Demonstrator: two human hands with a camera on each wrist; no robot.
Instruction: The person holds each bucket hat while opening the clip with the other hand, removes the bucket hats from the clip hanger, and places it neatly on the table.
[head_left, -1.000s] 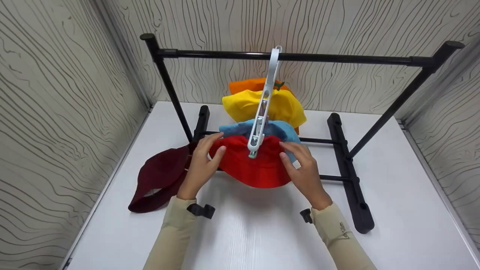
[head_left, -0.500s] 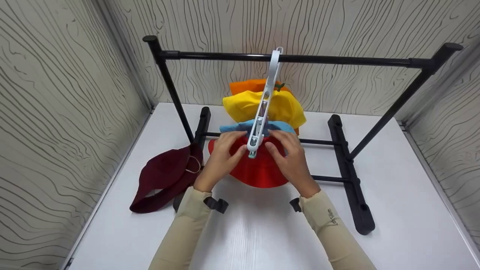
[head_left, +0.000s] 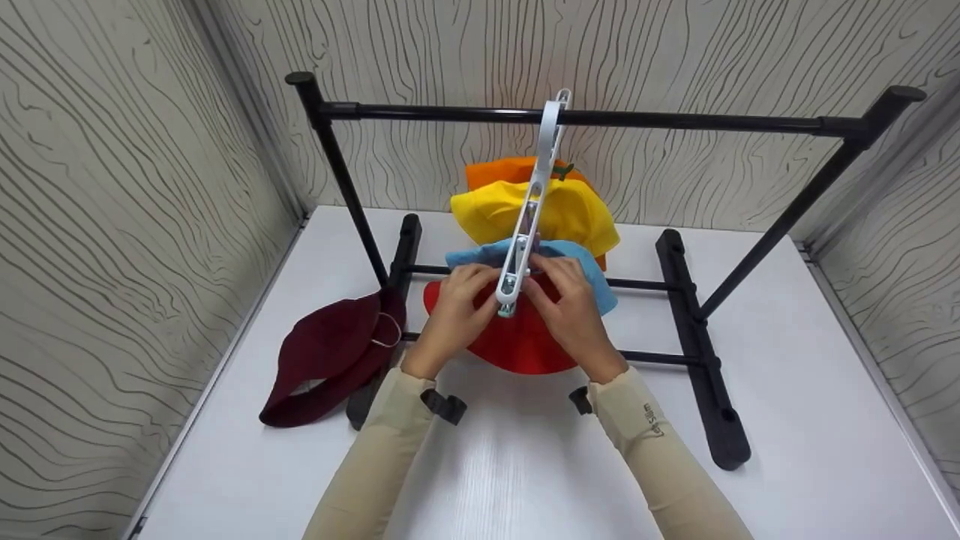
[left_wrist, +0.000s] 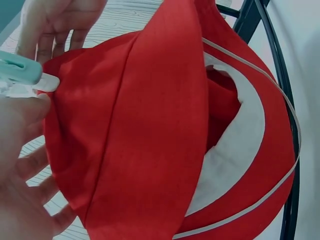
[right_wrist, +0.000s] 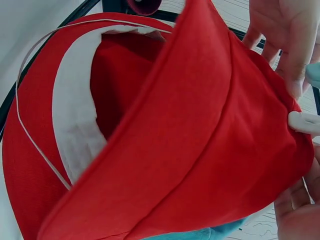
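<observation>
A red bucket hat [head_left: 517,341] hangs from the front clip [right_wrist: 300,122] of a white multi-clip hanger [head_left: 516,255], which pinches its crown. Its white inner band and thin elastic cord show in both wrist views. On the clip's left, my left hand [head_left: 459,311] pinches the top of the hat, thumb in front and fingers behind. My right hand [head_left: 570,311] pinches the crown on the other side, with its fingers partly hidden behind the cloth. Behind the red hat hang a light blue hat [head_left: 600,289], a yellow hat [head_left: 577,217] and an orange hat [head_left: 499,171].
The hanger is hooked over the top bar [head_left: 712,118] of a black rack standing on a white table [head_left: 817,360]. A maroon bucket hat [head_left: 322,341] lies beside the rack's left foot. Patterned walls [head_left: 645,45] enclose the table at back and sides.
Both hands have moved inward from the sides of the red hat to its crown beside the clip, and their fingers have closed on it. The hanging hats have shifted slightly right.
</observation>
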